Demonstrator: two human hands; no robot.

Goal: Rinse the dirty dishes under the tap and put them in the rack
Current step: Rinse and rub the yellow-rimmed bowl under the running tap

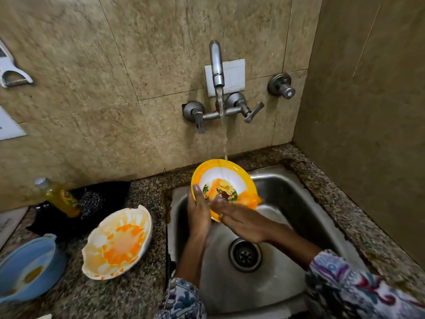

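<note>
A yellow-rimmed plate (226,174) with a printed picture is held tilted over the steel sink (287,203), under the water running from the wall tap (217,65). My left hand (199,212) grips the plate's left edge, thumb on its face. My right hand (239,218) lies flat with its fingers spread on the plate's lower face, where orange residue runs off. On the counter to the left sit a white bowl (118,242) smeared with orange sauce and a blue bowl (27,270) with some residue inside. No rack is in view.
A yellow dish-soap bottle (58,196) and a steel scrubber (92,203) rest on a black cloth behind the white bowl. The sink drain (245,254) is open. A tiled side wall closes the right. A peeler (11,70) hangs at far left.
</note>
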